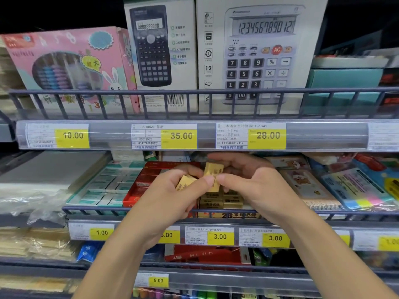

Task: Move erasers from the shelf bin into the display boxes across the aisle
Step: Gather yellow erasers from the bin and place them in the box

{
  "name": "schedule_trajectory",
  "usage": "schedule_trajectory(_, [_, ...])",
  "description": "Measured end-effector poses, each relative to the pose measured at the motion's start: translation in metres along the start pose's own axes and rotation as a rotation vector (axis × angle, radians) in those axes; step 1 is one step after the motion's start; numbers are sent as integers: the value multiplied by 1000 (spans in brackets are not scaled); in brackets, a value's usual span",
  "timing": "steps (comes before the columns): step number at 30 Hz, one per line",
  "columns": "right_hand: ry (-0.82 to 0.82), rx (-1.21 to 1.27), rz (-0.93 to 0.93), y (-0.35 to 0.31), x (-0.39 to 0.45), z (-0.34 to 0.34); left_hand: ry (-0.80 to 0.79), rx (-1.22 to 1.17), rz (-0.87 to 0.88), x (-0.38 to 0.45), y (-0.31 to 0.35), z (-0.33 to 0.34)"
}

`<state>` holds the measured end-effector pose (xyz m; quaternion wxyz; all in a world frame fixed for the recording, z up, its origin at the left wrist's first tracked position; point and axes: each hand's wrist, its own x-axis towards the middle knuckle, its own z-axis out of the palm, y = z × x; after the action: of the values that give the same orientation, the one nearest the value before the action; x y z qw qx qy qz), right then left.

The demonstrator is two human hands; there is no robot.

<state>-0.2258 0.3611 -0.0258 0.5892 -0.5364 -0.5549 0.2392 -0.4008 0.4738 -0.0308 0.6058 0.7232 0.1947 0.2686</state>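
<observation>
Both hands are over a red and yellow eraser box on the middle shelf. Several tan wrapped erasers lie packed in it. My left hand curls round a tan eraser, which lies in its palm. My right hand pinches another tan eraser, upright between thumb and fingers, right beside the left thumb tip. The hands hide part of the box. No display boxes across the aisle are in view.
A grey wire rail fronts the shelf. Teal eraser packs lie left of the red box and notebooks right of it. Calculator boxes stand on the shelf above, with yellow price tags along the shelf edges.
</observation>
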Motion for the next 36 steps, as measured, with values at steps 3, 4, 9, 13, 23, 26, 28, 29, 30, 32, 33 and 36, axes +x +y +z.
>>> schedule_trajectory(3, [15,-41,12,0,1,0,47,27,46,2,1,-1])
schedule_trajectory(4, [64,-57,10,0,0,2,67,6,52,4,0,0])
schedule_trajectory(9, [197,-201,-65,0,-8,18,130,-69,63,9,-7,5])
schedule_trajectory(13, [235,-431,-78,2,-12,24,124,-70,40,10,-8,8])
schedule_trajectory(23, [115,-745,89,11,15,-16,208,-175,13,9,-3,-6])
schedule_trajectory(26, [7,-861,221,17,36,-26,174,-146,37,5,0,-10])
schedule_trajectory(28, [-52,-960,229,22,45,-25,163,-141,35,3,0,-12])
schedule_trajectory(29, [-79,-1000,216,24,48,-23,156,-139,35,2,0,-12])
schedule_trajectory(30, [-101,-1028,203,25,50,-21,151,-139,37,1,-1,-13])
schedule_trajectory(32, [-127,-1055,193,28,53,-16,146,-129,42,1,-2,-15])
schedule_trajectory(33, [-136,-1060,189,29,55,-14,141,-112,42,1,-3,-16])
schedule_trajectory(36, [-178,-1070,169,31,58,-10,146,-104,45,1,-6,-19])
